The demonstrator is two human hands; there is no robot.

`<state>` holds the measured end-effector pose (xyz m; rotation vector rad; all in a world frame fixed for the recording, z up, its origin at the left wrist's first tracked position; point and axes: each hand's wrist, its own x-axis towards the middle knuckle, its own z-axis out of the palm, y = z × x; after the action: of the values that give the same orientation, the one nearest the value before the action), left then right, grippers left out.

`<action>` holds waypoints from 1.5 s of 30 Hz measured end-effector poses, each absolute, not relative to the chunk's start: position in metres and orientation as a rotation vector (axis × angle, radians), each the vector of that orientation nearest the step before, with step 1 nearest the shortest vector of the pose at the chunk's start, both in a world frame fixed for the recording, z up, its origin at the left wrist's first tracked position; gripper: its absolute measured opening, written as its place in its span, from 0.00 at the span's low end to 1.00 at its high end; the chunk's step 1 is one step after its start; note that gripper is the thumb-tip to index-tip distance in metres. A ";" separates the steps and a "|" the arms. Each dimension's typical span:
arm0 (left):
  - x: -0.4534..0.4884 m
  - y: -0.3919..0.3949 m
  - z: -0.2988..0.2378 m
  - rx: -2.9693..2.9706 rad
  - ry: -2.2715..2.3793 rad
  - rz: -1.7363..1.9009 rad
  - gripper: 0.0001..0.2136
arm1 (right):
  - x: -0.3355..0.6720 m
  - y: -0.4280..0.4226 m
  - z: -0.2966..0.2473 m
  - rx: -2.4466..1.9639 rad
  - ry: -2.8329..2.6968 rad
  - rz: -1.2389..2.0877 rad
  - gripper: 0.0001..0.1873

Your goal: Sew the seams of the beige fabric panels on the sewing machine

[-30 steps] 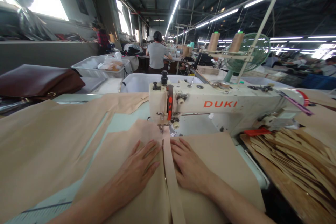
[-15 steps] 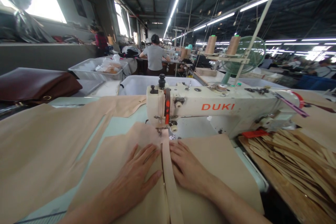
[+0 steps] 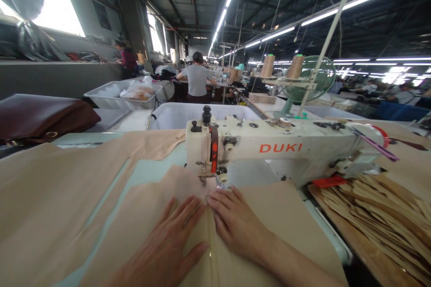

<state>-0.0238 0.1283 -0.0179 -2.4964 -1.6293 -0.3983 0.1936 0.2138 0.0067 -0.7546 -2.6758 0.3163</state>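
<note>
A large beige sheet (image 3: 283, 219), leather-like, lies under the needle area of a white sewing machine (image 3: 242, 145) marked DUKI. My left hand (image 3: 168, 242) rests flat on the sheet left of the seam line, fingers spread. On the other side my right hand (image 3: 237, 222) lies with its fingers stretched over a narrow beige strip (image 3: 218, 264), the tips close to the presser foot (image 3: 203, 181). The strip runs along the middle of the sheet toward me; its far part is hidden under the right fingers. A small shiny spot shows on the seam between my hands.
More beige material (image 3: 43, 197) covers the left of the table. Several cut strips (image 3: 377, 215) are piled on a wooden board at the right. Behind the machine are a white bin (image 3: 168, 114), thread cones (image 3: 268, 66) and a fan (image 3: 314, 78). A person (image 3: 197, 78) works further back.
My right hand has shifted left onto the strip, which now lies flatter against the sheet; the dark gap beside it has closed. My left hand stays nearly in place. The view has tilted up slightly.
</note>
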 end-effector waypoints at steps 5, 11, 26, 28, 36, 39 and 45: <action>-0.029 0.146 -0.013 -2.468 -1.616 -0.378 0.31 | 0.185 0.231 0.005 -0.764 -2.690 0.204 0.23; -0.033 0.146 -0.019 -2.443 -1.544 -0.373 0.32 | 0.184 0.230 0.000 -0.767 -2.685 0.181 0.24; -0.034 0.154 -0.018 -2.441 -1.548 -0.398 0.33 | 0.183 0.242 -0.005 -0.730 -2.655 0.194 0.24; -0.036 0.157 -0.015 -2.466 -1.587 -0.357 0.32 | 0.181 0.243 0.000 -0.728 -2.658 0.202 0.24; -0.013 0.078 -0.003 -2.363 -1.593 -0.450 0.29 | 0.235 0.139 0.034 -1.035 -2.358 0.449 0.15; 0.013 0.029 -0.020 -2.332 -1.365 -0.488 0.33 | 0.261 0.085 0.008 -1.300 -2.450 0.820 0.16; 0.050 -0.003 -0.060 -2.217 -1.473 -0.614 0.23 | 0.254 0.060 -0.036 -0.942 -1.888 1.727 0.26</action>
<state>0.0502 -0.0032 -0.0601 -2.2165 -1.4732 -0.6138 0.2535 0.0601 -0.0365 -0.9417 -1.8877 1.7273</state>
